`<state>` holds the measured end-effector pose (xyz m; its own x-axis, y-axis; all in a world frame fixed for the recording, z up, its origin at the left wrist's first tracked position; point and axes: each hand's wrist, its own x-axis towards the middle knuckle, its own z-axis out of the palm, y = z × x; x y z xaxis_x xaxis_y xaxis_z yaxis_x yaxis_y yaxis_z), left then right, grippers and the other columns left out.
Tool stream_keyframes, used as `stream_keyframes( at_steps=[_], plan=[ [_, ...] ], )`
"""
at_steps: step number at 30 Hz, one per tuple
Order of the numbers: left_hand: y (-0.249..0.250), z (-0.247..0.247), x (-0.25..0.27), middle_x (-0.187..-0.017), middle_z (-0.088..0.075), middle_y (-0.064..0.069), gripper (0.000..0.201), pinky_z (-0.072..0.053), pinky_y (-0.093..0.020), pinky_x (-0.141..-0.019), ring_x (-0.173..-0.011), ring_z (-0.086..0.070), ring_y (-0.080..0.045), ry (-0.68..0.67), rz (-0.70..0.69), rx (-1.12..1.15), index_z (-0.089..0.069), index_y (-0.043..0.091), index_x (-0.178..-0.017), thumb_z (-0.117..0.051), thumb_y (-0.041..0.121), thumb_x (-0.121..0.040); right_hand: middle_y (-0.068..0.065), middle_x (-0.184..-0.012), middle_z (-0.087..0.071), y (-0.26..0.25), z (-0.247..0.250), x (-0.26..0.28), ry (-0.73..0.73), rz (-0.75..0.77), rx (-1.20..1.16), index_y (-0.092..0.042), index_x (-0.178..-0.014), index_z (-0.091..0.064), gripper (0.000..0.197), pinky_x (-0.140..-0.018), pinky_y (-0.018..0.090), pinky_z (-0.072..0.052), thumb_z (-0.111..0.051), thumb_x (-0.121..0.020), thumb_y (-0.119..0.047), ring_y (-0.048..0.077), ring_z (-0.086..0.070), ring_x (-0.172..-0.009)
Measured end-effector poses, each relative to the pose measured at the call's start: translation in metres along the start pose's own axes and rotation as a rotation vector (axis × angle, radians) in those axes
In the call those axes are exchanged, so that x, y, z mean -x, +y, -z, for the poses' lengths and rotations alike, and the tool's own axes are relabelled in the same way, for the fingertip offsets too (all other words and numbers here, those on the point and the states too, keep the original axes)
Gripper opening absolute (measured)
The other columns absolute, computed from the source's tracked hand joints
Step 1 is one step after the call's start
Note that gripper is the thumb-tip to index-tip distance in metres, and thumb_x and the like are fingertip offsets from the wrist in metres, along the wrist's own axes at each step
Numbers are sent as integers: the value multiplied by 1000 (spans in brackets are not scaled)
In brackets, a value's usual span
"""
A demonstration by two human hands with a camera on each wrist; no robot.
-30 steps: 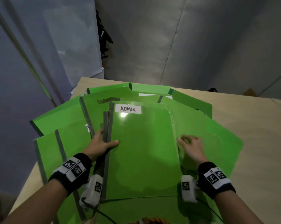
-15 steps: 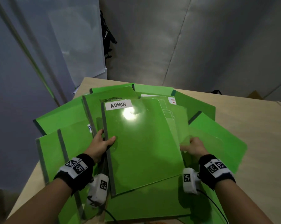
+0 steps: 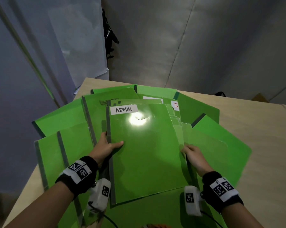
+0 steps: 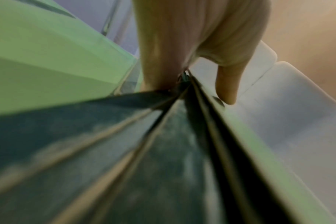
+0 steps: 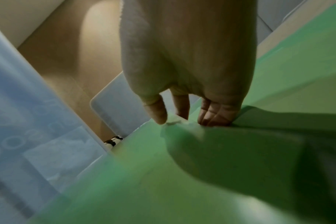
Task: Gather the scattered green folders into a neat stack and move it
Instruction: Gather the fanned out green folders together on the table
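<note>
Several green folders lie fanned over the wooden table. On top sits the folder labelled ADMIN, glossy with a dark spine on its left. My left hand grips that spine side, thumb on the cover and fingers underneath; in the left wrist view the left hand clamps a bundle of dark spines. My right hand holds the right edges of the top folders. In the right wrist view the right hand pinches a green folder edge between thumb and fingers.
More folders spread left and right, some overhanging the table's left edge. A folder with an HR label lies behind. Bare tabletop extends to the right. Grey walls stand beyond the far edge.
The ADMIN folder has slid left and turned a little. My right hand has gone from lying on a folder to gripping the right edges. My left hand keeps hold of the spine side.
</note>
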<state>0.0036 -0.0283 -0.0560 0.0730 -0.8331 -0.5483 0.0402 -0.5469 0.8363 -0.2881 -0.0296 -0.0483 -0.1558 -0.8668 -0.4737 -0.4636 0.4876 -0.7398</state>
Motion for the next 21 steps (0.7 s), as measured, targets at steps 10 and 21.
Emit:
stream_keyframes(
  at_steps=[10,21],
  plan=[
    [5,9,1,-138,-50,-19,66,-39,-37,-105,-114,-54,-27,-53,17,-116,-40,-3,-134,-70,17,-79,12,-138,-45,14,13,-6,92,23,81,-12,-118,-59,30,-108,40,-37,-55,-89,-16,27,-45,-127],
    [-3,16,6,-157,0,-11,90,-9,-48,-118,-145,-4,-33,254,-4,-415,-38,8,-142,-75,44,-68,19,-135,-50,-27,-14,-16,45,10,128,1,-134,-40,49,-99,38,-40,-45,-95,-29,30,-50,-123]
  ],
)
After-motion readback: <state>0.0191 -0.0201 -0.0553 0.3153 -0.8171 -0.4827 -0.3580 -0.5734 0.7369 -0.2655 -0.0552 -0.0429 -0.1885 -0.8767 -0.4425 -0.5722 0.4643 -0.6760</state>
